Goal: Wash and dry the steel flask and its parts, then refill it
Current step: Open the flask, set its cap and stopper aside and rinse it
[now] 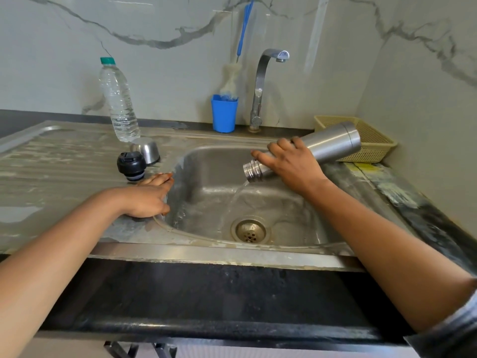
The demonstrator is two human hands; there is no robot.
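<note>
Over sink point(284, 151) | my right hand point(291, 161) grips tilted flask point(309, 149), draining | left hand point(149, 195) flat on rim | risk: wet steel may slip

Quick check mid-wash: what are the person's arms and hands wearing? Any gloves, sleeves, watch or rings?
No gloves: the left hand and right hand are bare, with no ring, watch or bracelet showing. The left arm is uncovered as far as the picture reaches. The right arm has a grey sleeve pushed up near the elbow, bunched in folds.
</note>
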